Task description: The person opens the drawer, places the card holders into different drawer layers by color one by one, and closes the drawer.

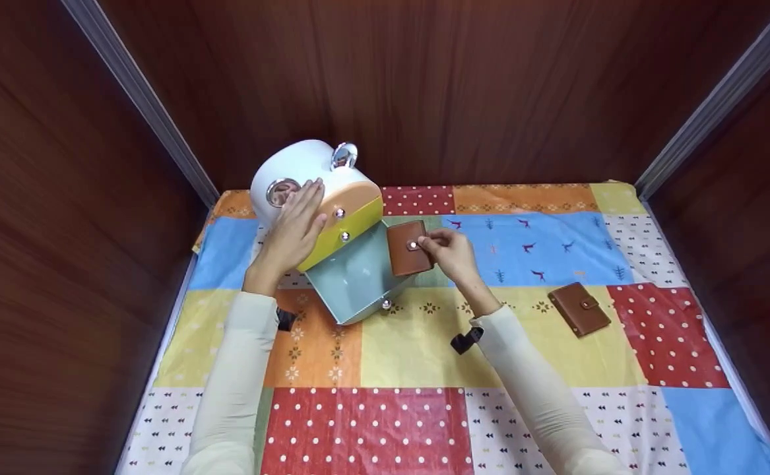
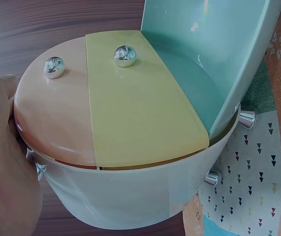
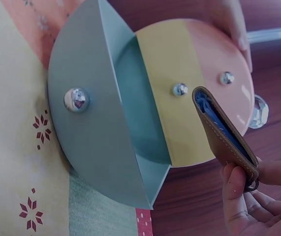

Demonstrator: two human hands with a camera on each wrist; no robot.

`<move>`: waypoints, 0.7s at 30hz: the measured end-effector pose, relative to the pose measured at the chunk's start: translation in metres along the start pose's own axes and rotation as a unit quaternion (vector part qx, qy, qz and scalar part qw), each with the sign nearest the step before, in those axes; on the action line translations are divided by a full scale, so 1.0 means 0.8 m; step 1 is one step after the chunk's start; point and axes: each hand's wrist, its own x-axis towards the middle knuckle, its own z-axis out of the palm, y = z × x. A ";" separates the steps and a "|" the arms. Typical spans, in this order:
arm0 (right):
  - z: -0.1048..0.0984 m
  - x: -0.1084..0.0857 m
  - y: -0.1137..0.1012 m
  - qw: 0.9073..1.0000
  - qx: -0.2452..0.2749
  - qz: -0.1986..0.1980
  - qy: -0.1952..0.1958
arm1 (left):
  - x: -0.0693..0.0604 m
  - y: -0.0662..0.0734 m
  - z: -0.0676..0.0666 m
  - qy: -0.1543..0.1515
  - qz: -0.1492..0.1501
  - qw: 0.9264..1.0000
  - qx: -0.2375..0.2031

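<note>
A small white drawer cabinet (image 1: 299, 158) with a rounded body stands at the back left. Its orange drawer (image 2: 57, 113) and yellow drawer (image 2: 135, 103) are closed, while the pale green bottom drawer (image 1: 352, 280) is pulled out, with nothing seen inside. My left hand (image 1: 292, 231) rests on the cabinet's top with its fingers straight. Between thumb and fingers, my right hand (image 1: 450, 254) pinches a brown snap-closure card holder (image 1: 401, 254) above the green drawer's right side. In the right wrist view, blue sleeves show inside the tilted card holder (image 3: 224, 137).
A second brown card holder (image 1: 579, 309) lies on the patchwork tablecloth (image 1: 417, 349) at the right. Brown wood-grain panels (image 1: 437, 86) enclose the table at the back and both sides. The green drawer's silver knob (image 1: 386, 304) faces the front.
</note>
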 end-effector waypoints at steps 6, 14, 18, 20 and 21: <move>0.007 0.000 -0.002 1.000 0.012 0.003 -0.011 | 0.000 0.002 -0.001 -0.001 -0.001 1.000 0.001; 0.015 0.000 -0.002 1.000 0.008 -0.001 -0.021 | 0.000 0.000 0.000 -0.003 -0.002 1.000 0.003; 0.019 0.000 -0.001 1.000 0.013 -0.009 -0.024 | 0.000 0.000 0.000 0.001 0.001 1.000 0.001; 0.021 0.000 -0.002 0.999 0.017 -0.008 -0.026 | 0.000 0.000 0.001 0.002 0.001 1.000 0.001; 0.022 0.000 -0.002 1.000 0.016 -0.006 -0.026 | 0.000 0.000 0.001 0.001 0.000 1.000 0.001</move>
